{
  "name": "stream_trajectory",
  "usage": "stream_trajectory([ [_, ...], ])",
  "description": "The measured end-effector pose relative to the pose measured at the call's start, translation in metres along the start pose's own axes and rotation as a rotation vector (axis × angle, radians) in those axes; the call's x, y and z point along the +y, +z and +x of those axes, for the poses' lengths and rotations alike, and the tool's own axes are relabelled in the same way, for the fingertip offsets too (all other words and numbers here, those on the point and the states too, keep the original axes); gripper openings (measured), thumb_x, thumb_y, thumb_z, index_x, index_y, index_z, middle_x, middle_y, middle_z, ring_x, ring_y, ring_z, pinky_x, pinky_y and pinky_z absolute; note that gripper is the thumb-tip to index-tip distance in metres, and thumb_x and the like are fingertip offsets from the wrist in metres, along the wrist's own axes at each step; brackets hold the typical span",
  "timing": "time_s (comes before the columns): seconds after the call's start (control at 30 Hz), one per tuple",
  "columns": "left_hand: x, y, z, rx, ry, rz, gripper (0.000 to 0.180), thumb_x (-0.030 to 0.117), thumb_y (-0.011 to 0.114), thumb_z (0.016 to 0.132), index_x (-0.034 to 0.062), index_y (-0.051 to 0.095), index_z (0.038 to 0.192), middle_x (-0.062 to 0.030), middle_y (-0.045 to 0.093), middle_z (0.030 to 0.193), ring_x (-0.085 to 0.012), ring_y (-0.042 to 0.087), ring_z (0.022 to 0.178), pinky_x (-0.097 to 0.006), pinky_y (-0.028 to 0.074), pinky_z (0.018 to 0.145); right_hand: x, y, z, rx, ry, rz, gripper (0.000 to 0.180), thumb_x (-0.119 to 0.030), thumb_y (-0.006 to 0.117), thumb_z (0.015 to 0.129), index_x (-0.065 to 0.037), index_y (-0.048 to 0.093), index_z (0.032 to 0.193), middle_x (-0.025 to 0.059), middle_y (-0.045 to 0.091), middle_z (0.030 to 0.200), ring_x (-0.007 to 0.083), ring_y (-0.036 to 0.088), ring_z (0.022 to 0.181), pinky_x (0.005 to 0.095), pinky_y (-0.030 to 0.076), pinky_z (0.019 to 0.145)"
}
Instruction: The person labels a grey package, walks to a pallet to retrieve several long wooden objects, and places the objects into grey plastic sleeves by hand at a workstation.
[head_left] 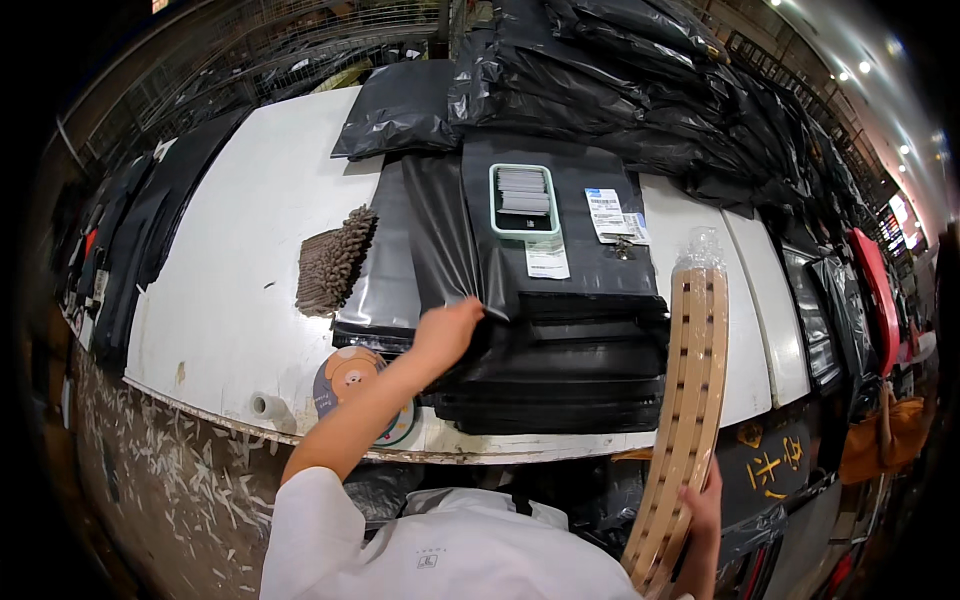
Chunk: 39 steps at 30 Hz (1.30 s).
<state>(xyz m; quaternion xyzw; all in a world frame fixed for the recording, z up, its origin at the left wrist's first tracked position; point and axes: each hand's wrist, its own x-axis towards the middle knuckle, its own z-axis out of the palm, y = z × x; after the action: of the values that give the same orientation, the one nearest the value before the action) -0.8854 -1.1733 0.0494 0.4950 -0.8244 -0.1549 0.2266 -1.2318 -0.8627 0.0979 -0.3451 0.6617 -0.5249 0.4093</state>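
My left hand [450,328] is closed on the edge of a black plastic mailing bag [438,220], pulling it into creases. That bag lies over a thick stack of black mailing bags [560,390]. In my right hand [705,498] is a long tan slatted bundle [692,370] wrapped in clear plastic, standing out past the table's front edge along the stack's right side. A pale green tray [522,233] holding a block of small labels or cards rests on the bags. White printed labels [606,215] and a paper slip [547,260] lie near it.
On the white table [240,220] are a brown shaggy cloth [335,262], a round cartoon mat [345,375] partly behind my left forearm, and a small white tube [266,405]. Filled black bags [620,90] pile up at the back. Paper scraps litter the floor [180,500].
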Motion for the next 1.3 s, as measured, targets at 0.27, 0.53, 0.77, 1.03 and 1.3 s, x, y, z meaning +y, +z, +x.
stream_trajectory([
  [0.27,-0.002,0.014,0.003,0.035,0.389,-0.022,0.017,0.008,0.055,0.07,0.0069,0.057,0.087,-0.0076,0.056,0.086,-0.0259,0.055,0.084,-0.036,0.044,0.074,-0.017,0.05,-0.061,-0.357,0.265,0.134,0.092,-0.015,0.079,0.049,0.004,0.035,0.127,0.0083,0.049,0.115,0.0147,0.046,0.104,0.0272,0.036,0.09],
  [0.53,-0.033,-0.027,0.033,-0.439,-0.323,-0.942,0.012,0.002,0.063,0.076,-0.0005,0.063,0.088,-0.0034,0.061,0.084,-0.0103,0.057,0.08,-0.025,0.046,0.067,-0.001,0.081,-0.028,-0.685,0.393,0.024,0.085,-0.01,0.073,0.06,-0.002,0.03,0.132,0.0065,0.047,0.119,0.0131,0.043,0.109,0.0258,0.033,0.093],
  [0.77,-0.012,-0.021,-0.023,0.661,0.434,0.145,0.023,0.003,0.059,0.067,0.0069,0.062,0.089,-0.0043,0.055,0.084,-0.0224,0.054,0.077,-0.033,0.043,0.067,-0.016,0.092,-0.028,-0.682,0.747,0.306,0.085,-0.022,0.061,0.059,0.0,0.027,0.133,0.0114,0.043,0.126,0.0187,0.042,0.115,0.0257,0.029,0.098],
  [1.03,-0.027,-0.035,-0.041,0.57,0.085,-0.301,0.014,-0.001,0.06,0.072,0.0024,0.061,0.085,-0.0091,0.056,0.081,-0.025,0.055,0.073,-0.031,0.045,0.063,-0.022,0.117,-0.033,-0.782,0.514,0.044,0.077,-0.017,0.06,0.064,0.0,0.028,0.132,0.01,0.044,0.122,0.0171,0.039,0.114,0.0275,0.026,0.098],
  [1.3,-0.015,-0.03,-0.05,0.721,0.2,0.203,0.042,-0.001,0.059,0.066,0.0026,0.051,0.107,-0.011,0.056,0.084,-0.0287,0.055,0.074,-0.034,0.045,0.067,0.021,0.11,-0.046,-0.618,0.58,0.155,0.079,-0.019,0.057,0.062,0.0,0.027,0.133,0.012,0.042,0.125,0.0195,0.039,0.116,0.0269,0.025,0.099],
])
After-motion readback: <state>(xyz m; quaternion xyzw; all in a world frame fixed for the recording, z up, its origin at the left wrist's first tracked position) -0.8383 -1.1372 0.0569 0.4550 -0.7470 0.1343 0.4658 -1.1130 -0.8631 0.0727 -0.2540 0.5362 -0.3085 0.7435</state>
